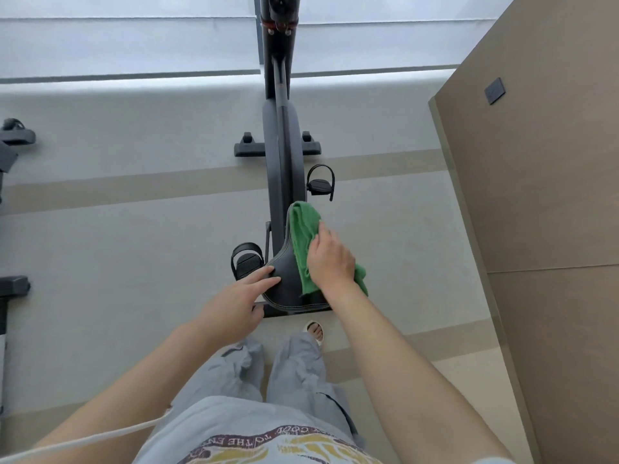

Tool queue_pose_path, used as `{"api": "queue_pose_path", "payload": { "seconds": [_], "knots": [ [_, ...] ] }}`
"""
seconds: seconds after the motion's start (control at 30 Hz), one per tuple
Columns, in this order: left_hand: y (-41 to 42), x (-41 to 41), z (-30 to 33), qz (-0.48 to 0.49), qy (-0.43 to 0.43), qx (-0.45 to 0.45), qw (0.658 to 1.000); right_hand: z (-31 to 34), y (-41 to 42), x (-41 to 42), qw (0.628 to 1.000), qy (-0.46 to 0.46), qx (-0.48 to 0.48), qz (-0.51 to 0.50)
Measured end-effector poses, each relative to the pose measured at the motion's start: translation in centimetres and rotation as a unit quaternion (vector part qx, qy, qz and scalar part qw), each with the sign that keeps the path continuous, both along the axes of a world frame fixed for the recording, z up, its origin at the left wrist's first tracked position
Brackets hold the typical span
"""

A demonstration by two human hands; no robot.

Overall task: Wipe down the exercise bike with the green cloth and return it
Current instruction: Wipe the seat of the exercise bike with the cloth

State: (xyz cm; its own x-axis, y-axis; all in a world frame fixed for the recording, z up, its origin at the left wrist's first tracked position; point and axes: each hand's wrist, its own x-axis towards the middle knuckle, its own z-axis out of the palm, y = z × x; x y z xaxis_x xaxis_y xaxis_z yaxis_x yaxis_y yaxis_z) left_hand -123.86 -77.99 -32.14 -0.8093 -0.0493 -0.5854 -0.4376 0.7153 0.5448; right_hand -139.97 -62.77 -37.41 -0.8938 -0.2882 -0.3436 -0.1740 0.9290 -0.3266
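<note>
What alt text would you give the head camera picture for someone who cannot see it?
Seen from above, a person's right hand presses a green cloth onto the black saddle of an exercise bike, while the left hand rests its fingertips on the saddle's left edge. The bike stands on a pale floor beside a brown wall.

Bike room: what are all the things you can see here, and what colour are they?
exercise bike: one, black, middle of the floor
saddle: one, black, near end of the bike
green cloth: one, green, lying over the saddle's right side
pedals: two, black, one on each side of the bike
wall panel: one, brown, at the right
wall switch: one, dark, on the wall panel
other machines: parts only, black, left edge
left hand: fingers straight, touching the saddle's left edge
right hand: pressing on the green cloth
</note>
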Motion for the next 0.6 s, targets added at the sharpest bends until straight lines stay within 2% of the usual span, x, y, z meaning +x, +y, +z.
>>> {"api": "queue_pose_path", "payload": {
  "seconds": [0.07,0.1,0.3,0.43,0.5,0.6],
  "knots": [
    [-0.1,0.0,0.0,-0.010,-0.013,0.000,1.000,0.0,-0.7,-1.7,0.999,-0.043,-0.018,-0.022],
    [-0.2,0.0,0.0,-0.011,-0.017,0.001,1.000,-0.1,-0.7,-1.6,0.999,-0.037,-0.024,-0.020],
    [-0.4,0.5,-0.1,0.007,0.008,0.015,1.000,0.4,3.2,4.9,0.994,0.078,-0.043,0.066],
    [-0.8,2.0,-0.7,0.101,0.064,0.056,0.991,0.3,4.2,10.2,0.988,0.097,-0.013,0.118],
    [-0.9,2.9,-1.0,0.149,0.073,0.070,0.984,0.1,3.0,10.2,0.988,0.099,0.012,0.116],
    [-0.9,3.8,-1.3,0.166,0.068,0.088,0.980,-0.1,0.2,7.6,0.987,0.106,0.019,0.119]
  ]
}}
